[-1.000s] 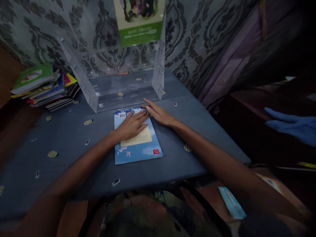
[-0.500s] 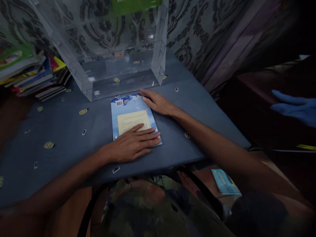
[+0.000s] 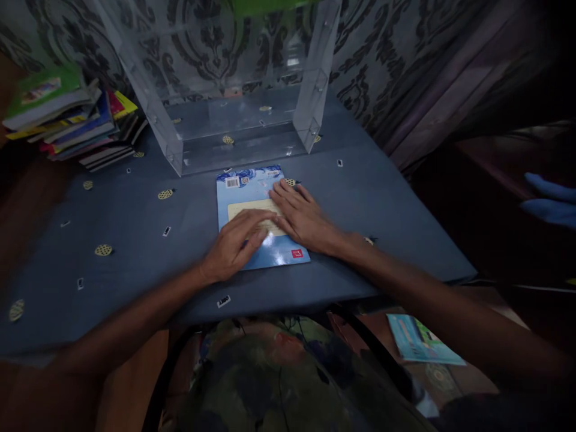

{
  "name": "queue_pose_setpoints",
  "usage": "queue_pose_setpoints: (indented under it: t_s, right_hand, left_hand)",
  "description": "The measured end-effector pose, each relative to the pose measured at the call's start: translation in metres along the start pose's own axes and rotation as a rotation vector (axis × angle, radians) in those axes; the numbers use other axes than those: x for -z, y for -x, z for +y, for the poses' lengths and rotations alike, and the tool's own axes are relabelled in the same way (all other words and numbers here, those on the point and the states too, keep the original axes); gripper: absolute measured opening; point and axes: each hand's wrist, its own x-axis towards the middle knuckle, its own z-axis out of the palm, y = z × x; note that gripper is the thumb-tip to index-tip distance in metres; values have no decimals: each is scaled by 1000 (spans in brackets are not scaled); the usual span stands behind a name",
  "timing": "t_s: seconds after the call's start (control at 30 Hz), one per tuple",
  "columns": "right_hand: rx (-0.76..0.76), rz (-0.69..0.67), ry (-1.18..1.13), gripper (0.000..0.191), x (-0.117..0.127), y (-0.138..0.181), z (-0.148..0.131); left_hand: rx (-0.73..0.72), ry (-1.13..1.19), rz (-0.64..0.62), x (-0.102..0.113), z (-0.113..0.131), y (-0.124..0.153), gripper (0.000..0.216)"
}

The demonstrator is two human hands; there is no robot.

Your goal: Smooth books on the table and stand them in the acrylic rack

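Observation:
A thin blue book (image 3: 243, 189) with a cream label and a barcode lies flat on the blue-grey table (image 3: 135, 240), just in front of a clear acrylic stand (image 3: 238, 84). My left hand (image 3: 234, 245) rests palm down on the book's near half, fingers stretched out flat. My right hand (image 3: 303, 216) lies flat on the book's right side, fingers spread towards its top edge. Neither hand grips anything.
A stack of colourful books (image 3: 67, 120) sits at the table's far left. Small gold discs and tags dot the tabletop. Another person's blue-gloved hand (image 3: 551, 201) shows at the right edge. A light blue booklet (image 3: 420, 339) lies on the floor below the table's near edge.
My right hand slid from the book's top right corner down onto its right side. My left hand moved from the bottom edge up to the book's middle. The view shifted slightly.

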Motion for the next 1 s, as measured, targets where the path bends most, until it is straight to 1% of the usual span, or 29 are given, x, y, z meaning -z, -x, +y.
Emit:
queue_pose_setpoints:
  t_s: [0.1,0.17,0.27,0.37,0.43,0.47,0.53,0.6,0.77,0.87,0.93,1.0]
  right_hand:
    - [21,-41,-20,63,1,26,-16]
    - [35,-63,-22,65,0,40,-32]
    - [87,-77,-10,68,-8,54,-69]
    - [167,-87,12,72,-22,54,-112]
    - [213,-85,11,77,-30,51,-132]
    - [229,-81,7,79,-32,50,-138]
    - [227,-69,-7,79,-34,52,-140]
    - [196,-56,-24,80,-31,61,-133]
    - [68,14,-6,86,-13,104,-105]
    - [7,48,42,88,-5,122,-97]
    - [7,62,71,87,-3,126,-97]
    - [21,82,117,84,-2,126,-97]
  left_hand:
    - [198,103,138,1,-4,-3,45]
    - [279,167,188,1,-7,-5,50]
    - [291,235,207,-1,-12,-6,53]
    - [284,262,203,-2,-15,-5,54]
    - [288,279,198,-1,-18,-5,55]
    - [290,294,201,-1,-19,-5,55]
    - [294,318,208,-2,-20,-5,55]
    - [300,318,210,-2,-20,-5,54]
    - [319,280,193,-1,-14,-6,51]
    - [321,238,158,0,-11,-6,50]
    - [296,189,125,0,-11,-6,48]
    - [235,114,81,-1,-12,-5,45]
